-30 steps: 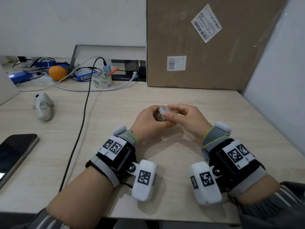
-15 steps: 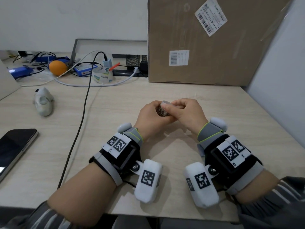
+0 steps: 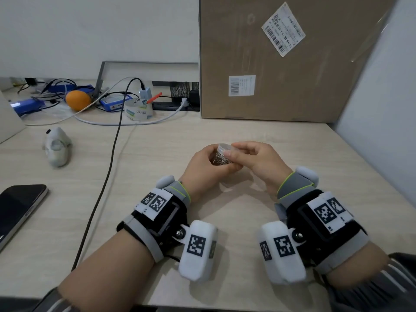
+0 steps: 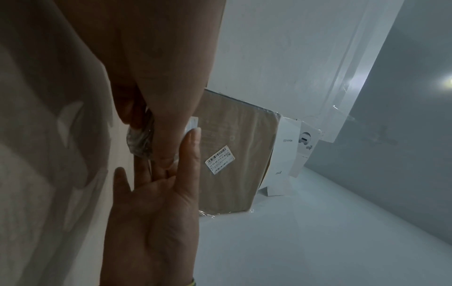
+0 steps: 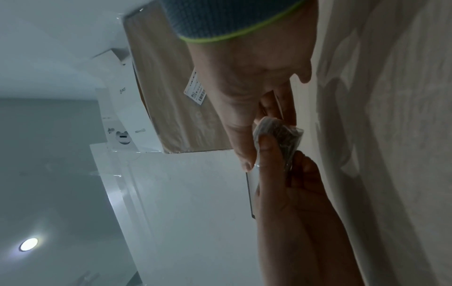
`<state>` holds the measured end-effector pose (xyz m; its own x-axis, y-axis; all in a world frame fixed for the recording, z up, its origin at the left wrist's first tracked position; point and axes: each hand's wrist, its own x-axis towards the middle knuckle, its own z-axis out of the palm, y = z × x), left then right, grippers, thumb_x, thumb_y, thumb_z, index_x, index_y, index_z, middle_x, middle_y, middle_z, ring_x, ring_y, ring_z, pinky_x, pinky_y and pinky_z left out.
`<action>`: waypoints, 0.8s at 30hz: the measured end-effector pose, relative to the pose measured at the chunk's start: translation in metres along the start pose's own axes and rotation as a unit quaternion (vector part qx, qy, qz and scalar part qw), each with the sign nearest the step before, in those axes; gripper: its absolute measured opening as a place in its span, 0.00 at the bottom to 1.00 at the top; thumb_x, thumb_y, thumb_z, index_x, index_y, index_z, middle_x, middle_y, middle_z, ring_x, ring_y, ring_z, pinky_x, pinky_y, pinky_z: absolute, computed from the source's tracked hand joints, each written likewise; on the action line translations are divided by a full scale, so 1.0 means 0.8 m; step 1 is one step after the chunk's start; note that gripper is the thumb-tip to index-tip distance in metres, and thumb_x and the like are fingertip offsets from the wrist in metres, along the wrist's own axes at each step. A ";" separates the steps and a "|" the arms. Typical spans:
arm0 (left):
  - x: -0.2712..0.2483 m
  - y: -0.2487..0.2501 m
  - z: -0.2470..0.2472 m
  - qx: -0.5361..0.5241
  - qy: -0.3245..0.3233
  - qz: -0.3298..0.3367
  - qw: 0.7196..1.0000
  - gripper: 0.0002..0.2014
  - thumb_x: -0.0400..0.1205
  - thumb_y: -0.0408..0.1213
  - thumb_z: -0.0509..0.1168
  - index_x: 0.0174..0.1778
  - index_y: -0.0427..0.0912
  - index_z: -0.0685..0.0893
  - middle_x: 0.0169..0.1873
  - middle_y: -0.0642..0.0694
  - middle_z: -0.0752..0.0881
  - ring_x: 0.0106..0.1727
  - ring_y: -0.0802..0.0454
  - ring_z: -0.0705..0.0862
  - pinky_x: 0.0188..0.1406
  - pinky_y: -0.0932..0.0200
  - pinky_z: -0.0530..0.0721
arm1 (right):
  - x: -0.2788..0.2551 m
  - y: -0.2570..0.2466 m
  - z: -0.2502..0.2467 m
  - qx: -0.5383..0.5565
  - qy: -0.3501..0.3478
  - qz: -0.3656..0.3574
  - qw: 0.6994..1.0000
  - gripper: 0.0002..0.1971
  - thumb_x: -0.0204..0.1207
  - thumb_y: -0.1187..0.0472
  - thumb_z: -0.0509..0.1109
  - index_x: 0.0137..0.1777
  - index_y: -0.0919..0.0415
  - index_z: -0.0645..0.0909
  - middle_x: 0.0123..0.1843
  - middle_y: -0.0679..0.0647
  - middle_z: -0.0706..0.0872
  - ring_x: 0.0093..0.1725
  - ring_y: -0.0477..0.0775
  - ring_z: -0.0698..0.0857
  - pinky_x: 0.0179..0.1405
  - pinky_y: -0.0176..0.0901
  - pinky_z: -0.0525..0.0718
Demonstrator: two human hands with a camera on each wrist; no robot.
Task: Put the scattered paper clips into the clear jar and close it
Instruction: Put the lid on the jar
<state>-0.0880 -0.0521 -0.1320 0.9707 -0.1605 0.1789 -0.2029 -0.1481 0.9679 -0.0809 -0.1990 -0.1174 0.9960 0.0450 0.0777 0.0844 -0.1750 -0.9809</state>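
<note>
A small clear jar packed with metal paper clips is held a little above the wooden table, in the middle of it. My left hand grips the jar's body from the left. My right hand pinches the clear lid on top of the jar with thumb and fingers. In the left wrist view the jar shows between both hands. The right wrist view shows the jar under my thumb. I see no loose clips on the table.
A big cardboard box stands at the back, with a white panel on the right. A black cable runs down the table to the left of my hands. Further left lie a phone and a grey mouse-shaped thing. A tape roll and an orange sit at the back left.
Both hands keep hold of the jar and lid in the same spot. The right hand's fingers have shifted round the lid, which earlier looked tilted and now sits flatter.
</note>
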 end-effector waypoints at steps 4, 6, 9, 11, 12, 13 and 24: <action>0.004 0.000 -0.001 -0.024 0.017 -0.032 0.999 0.32 0.72 0.40 0.77 0.72 0.40 0.74 0.68 0.48 0.81 0.51 0.52 0.87 0.45 0.60 0.88 | 0.006 -0.005 -0.019 0.021 0.068 -0.015 0.997 0.24 0.62 0.50 0.80 0.55 0.63 0.85 0.49 0.55 0.90 0.44 0.45 0.86 0.50 0.39 0.82; 0.006 -0.002 -0.007 -0.028 0.065 -0.048 0.996 0.26 0.78 0.38 0.72 0.71 0.39 0.75 0.64 0.48 0.82 0.48 0.55 0.85 0.35 0.69 0.85 | 0.012 -0.004 -0.040 0.018 0.153 -0.027 0.988 0.23 0.62 0.50 0.80 0.53 0.62 0.86 0.48 0.54 0.89 0.43 0.45 0.84 0.50 0.38 0.80; 0.011 -0.008 -0.016 -0.035 0.113 -0.053 0.992 0.15 0.82 0.36 0.66 0.64 0.39 0.80 0.53 0.45 0.85 0.42 0.58 0.83 0.25 0.75 0.78 | 0.023 0.008 -0.077 -0.045 0.283 -0.010 0.958 0.30 0.61 0.48 0.81 0.61 0.60 0.81 0.56 0.54 0.86 0.54 0.50 0.83 0.59 0.41 0.80; 0.013 -0.010 -0.019 -0.033 0.126 -0.060 0.990 0.11 0.82 0.34 0.65 0.59 0.39 0.82 0.49 0.45 0.85 0.41 0.58 0.83 0.24 0.75 0.77 | 0.027 0.016 -0.096 -0.085 0.341 0.006 0.936 0.33 0.60 0.50 0.80 0.65 0.60 0.78 0.63 0.56 0.83 0.61 0.55 0.82 0.67 0.47 0.78; 0.014 -0.011 -0.020 -0.036 0.129 -0.062 0.989 0.09 0.82 0.33 0.64 0.57 0.39 0.83 0.47 0.45 0.86 0.40 0.57 0.83 0.23 0.75 0.77 | 0.028 0.020 -0.103 -0.100 0.358 0.018 0.928 0.33 0.61 0.51 0.80 0.67 0.59 0.77 0.66 0.57 0.82 0.63 0.57 0.81 0.67 0.47 0.77; 0.015 -0.012 -0.021 -0.039 0.130 -0.064 0.989 0.08 0.82 0.32 0.64 0.56 0.39 0.83 0.46 0.46 0.86 0.40 0.57 0.82 0.23 0.75 0.77 | 0.029 0.023 -0.109 -0.113 0.371 0.030 0.921 0.34 0.61 0.51 0.80 0.68 0.59 0.77 0.67 0.57 0.81 0.65 0.58 0.80 0.66 0.45 0.75; 0.017 -0.019 -0.030 -0.046 0.141 -0.083 0.985 0.08 0.82 0.29 0.60 0.50 0.38 0.84 0.38 0.47 0.86 0.37 0.57 0.82 0.36 0.70 0.79 | 0.032 0.047 -0.115 -0.159 0.362 0.082 0.915 0.38 0.61 0.45 0.79 0.70 0.56 0.72 0.70 0.60 0.76 0.70 0.64 0.74 0.71 0.55 0.72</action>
<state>-0.0687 -0.0288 -0.1396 0.9894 0.1380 0.0463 -0.0385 -0.0586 0.9975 -0.0496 -0.2946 -0.1359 0.7452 -0.6511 0.1440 -0.1782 -0.4025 -0.8979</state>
